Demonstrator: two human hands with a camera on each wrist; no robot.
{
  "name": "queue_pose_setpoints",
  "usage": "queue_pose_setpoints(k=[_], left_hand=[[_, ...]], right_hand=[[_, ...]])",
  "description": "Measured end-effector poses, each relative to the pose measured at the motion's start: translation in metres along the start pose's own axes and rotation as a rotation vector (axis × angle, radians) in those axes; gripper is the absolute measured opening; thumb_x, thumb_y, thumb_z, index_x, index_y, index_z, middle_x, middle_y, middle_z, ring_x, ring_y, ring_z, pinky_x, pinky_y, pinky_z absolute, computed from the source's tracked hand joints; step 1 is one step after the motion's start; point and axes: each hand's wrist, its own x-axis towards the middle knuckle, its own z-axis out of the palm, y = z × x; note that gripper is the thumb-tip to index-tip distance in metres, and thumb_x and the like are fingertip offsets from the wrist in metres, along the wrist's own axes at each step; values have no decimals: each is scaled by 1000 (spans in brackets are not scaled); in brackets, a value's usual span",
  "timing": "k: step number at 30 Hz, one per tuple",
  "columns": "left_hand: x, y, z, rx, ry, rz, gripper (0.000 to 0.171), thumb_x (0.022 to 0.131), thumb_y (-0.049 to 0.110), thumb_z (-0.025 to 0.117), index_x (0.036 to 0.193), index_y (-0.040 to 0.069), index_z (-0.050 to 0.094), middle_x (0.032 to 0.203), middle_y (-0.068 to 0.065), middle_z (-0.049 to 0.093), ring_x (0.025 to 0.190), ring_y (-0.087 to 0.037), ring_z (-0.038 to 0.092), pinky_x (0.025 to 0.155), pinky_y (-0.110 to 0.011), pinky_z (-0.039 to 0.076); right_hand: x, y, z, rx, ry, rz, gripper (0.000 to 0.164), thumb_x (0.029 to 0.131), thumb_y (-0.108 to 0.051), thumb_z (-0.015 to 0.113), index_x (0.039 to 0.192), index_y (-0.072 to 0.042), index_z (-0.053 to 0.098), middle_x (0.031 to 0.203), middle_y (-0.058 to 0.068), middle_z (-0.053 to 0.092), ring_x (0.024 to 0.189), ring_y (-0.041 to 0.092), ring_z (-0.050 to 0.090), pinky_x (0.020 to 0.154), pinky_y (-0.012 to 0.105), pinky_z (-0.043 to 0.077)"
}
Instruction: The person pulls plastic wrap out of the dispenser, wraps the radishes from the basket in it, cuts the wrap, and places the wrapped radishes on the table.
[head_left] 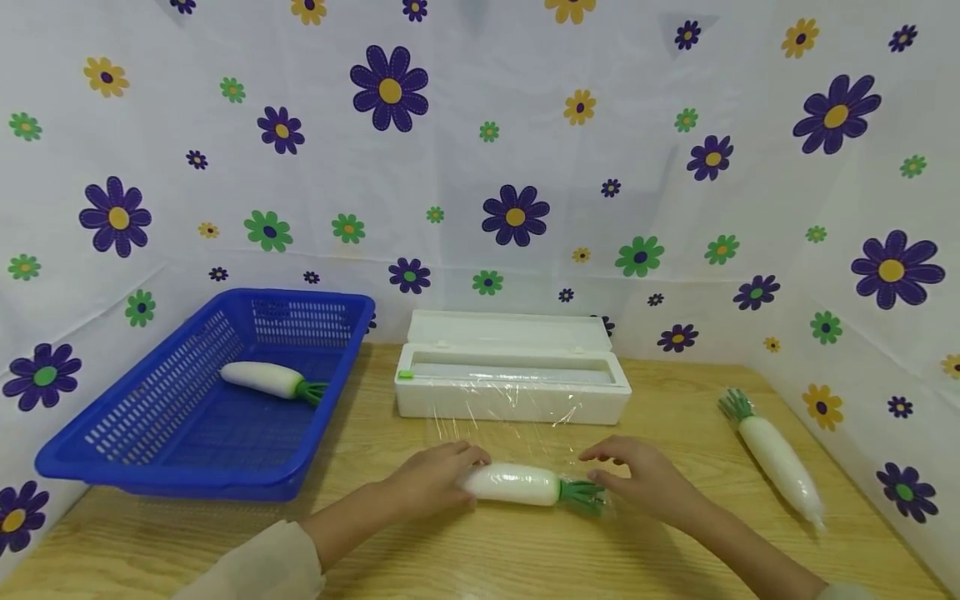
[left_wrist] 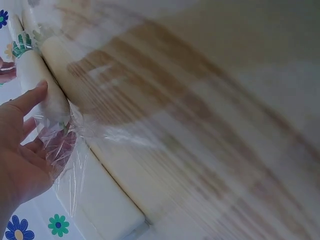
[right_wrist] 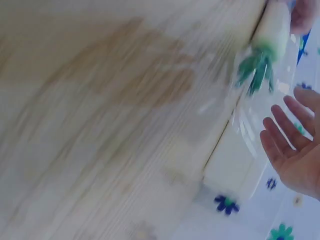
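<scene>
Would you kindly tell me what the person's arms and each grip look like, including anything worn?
The left sleeve is plain pale cream and ends on the forearm; only a pale sliver of the right sleeve shows. The left grip and right grip are ungloved.

Head cam: bright, diffuse light, fairly sharp; small glints on plastic wrap (head_left: 510,408), soft shadows on wood surface (head_left: 480,558). L & R wrist cams: dimmer, hazy, low contrast, w/ blurry grain.
</scene>
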Motion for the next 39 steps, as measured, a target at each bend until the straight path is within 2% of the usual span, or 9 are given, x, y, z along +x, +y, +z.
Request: queue_pose_setpoints(k=[3,7,10,14,19,22,29,33,39], left_hand=[[-1,0,1,5,14,9,46,76,26,75,116,12,56,105,-1,58,91,-13,56,74,-26,47],[-1,3,2,-18,11,-12,43,77,26,74,115,11,59,105,-3,60,90,-15,57,72,-27,48],[-2,5,2,-63,-6,-61,43,78,27,73,116,11,60,106,-2,61,91,-15,58,75,-29,48],[-2,6,0,-115,-18,-104,43,78,29,72,116,11,61,104,-1,62,91,-13,57,78,-31,47],[-2,3,-4,-43,-5,-63,43,80,32,71,116,10,62,102,-1,64,90,-14,52,77,-29,45],[-2,3,-7,-33,-4,-49,42,81,31,69,116,8,63,105,-3,63,92,-16,51,78,-30,44],[-1,2,-9,-32,11,-75,40,83,30,67,116,7,64,101,-1,50,93,-15,44,77,-28,42],[2,-2,-10,-49,32,-98,46,84,30,67,122,6,57,96,2,53,91,-14,47,77,-29,43],[6,-5,-10,36,65,-51,36,81,35,70,108,13,60,104,-2,58,102,-22,51,90,-38,40]], right_hand=[[6,-12,11,-124,-17,-136,29,83,-21,69,109,-10,63,106,4,60,97,25,56,80,43,47],[14,-20,27,-320,9,-316,37,76,-20,74,110,-10,62,104,3,59,94,22,56,79,40,47],[18,-24,35,-373,22,-360,40,74,-20,76,109,-11,60,102,2,59,90,19,57,76,36,48],[22,-26,39,-362,26,-350,45,70,-19,79,109,-10,57,102,2,58,87,20,58,72,34,50],[26,-27,42,-358,19,-316,40,74,-14,75,108,-9,55,102,3,57,85,21,57,68,33,50],[28,-28,41,-350,-7,-277,37,77,-13,72,110,-9,56,104,4,58,87,21,57,70,34,49],[33,-29,39,-318,-69,-223,35,81,-13,67,113,-7,56,106,7,59,90,24,57,74,39,48],[38,-25,36,-278,-93,-217,35,82,-14,67,114,-5,56,105,9,60,90,24,58,74,40,48],[46,-19,33,-190,-132,-196,31,85,-12,64,114,-2,58,103,10,60,88,22,58,73,38,48]])
